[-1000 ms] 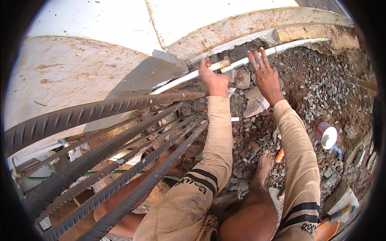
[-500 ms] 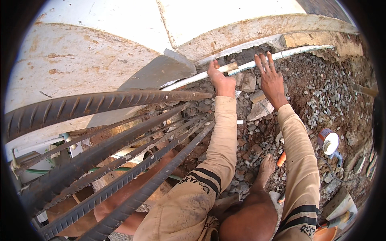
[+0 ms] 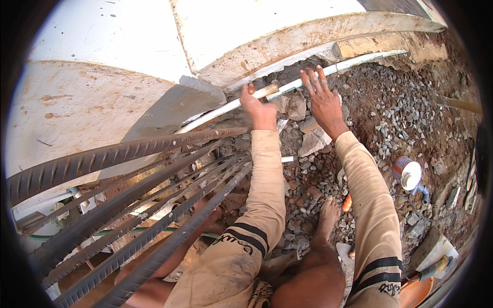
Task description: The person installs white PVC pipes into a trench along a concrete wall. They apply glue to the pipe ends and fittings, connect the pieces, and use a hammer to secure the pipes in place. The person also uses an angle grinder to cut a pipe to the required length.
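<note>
My left hand [image 3: 259,110] is closed around a white plastic pipe [image 3: 208,118] close to its brownish end. That end lies beside the near end of a second white pipe [image 3: 367,59], which runs off to the right along the wall's foot; the two look unjoined. Over this second pipe my right hand [image 3: 327,105] rests with its fingers stretched out and laid across the top. Whether its thumb grips underneath is hidden. Broken stones [image 3: 314,138] lie just below both hands.
Thick ribbed steel bars [image 3: 128,149] slant across the left, close to my left arm. A pale wall [image 3: 102,97] borders the far side. On the rubble to the right stand an opened can [image 3: 409,173] and a blue-grey pipe fitting [image 3: 422,192]. An orange bowl [image 3: 417,293] sits at lower right.
The whole view has shifted slightly, so everything appears farther left. Both hands keep nearly the same places on the pipes.
</note>
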Demonstrator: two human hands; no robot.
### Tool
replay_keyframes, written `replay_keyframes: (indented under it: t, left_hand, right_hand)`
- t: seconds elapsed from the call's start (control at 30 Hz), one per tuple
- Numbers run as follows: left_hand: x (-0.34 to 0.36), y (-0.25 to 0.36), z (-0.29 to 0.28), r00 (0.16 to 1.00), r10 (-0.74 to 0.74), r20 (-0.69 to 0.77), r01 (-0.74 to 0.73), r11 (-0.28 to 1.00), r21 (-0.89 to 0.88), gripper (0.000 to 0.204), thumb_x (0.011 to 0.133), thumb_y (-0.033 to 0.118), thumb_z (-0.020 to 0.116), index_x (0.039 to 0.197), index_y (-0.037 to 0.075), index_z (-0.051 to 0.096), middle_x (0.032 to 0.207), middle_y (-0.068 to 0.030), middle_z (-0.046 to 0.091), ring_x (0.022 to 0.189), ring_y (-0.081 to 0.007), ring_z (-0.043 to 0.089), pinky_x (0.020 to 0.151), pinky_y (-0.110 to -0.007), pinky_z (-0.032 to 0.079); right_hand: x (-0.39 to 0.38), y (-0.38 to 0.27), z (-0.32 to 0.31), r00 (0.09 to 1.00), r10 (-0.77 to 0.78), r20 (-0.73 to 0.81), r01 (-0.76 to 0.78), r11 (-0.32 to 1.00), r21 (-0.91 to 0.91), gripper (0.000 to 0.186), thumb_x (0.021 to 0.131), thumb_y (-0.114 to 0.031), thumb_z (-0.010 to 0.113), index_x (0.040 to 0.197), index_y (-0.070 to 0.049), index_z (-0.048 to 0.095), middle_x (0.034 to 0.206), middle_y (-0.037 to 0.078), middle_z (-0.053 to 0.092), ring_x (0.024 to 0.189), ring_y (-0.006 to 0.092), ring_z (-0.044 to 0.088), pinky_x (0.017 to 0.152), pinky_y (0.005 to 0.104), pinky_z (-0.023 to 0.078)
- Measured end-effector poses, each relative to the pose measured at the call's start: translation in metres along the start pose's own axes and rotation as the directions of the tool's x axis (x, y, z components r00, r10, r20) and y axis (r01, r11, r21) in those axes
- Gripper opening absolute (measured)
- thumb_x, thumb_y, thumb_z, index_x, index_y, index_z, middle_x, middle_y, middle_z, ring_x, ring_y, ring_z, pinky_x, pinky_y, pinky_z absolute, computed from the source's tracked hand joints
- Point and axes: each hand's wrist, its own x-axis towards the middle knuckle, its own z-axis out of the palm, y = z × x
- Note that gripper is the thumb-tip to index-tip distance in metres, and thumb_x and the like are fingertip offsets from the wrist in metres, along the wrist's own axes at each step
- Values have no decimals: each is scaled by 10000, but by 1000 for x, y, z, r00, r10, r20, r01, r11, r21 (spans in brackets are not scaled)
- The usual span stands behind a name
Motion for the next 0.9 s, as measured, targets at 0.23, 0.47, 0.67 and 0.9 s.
replay_keyframes:
  t: [0.23,0.47,0.67,0.9]
  left_hand:
    - [2,0,0,1000,-9,19,9,999,-33,184,1038,385,586,960,220,568,1129,48,521,1123,-192,467,1072,-537,335]
    - [-6,4,3,999,-4,34,4,1000,-5,220,1067,369,528,906,224,491,1177,53,591,1195,-249,446,1188,-641,246]
    - [-5,5,-1,999,-14,43,13,999,34,191,1046,399,569,1014,211,573,1172,59,539,1131,-177,415,1094,-538,289]
    - [-2,5,-3,999,-9,33,9,1000,6,199,1058,402,561,977,220,569,1170,79,567,1142,-171,418,1108,-506,265]
  right_hand:
    - [0,0,3,1000,9,-11,-9,999,36,902,934,-13,546,1725,-207,159,1770,39,231,1663,290,84,981,551,615]
    - [0,1,6,999,7,-40,-6,1000,25,880,942,-43,574,1714,-197,181,1737,57,283,1651,317,115,931,517,651]
    - [0,0,2,1000,4,-21,-2,998,59,860,948,-52,576,1710,-179,196,1735,68,279,1652,333,108,994,553,614]
    - [1,-1,0,1000,3,-20,-1,998,59,878,944,-61,595,1712,-176,187,1732,77,283,1651,334,113,981,545,619]
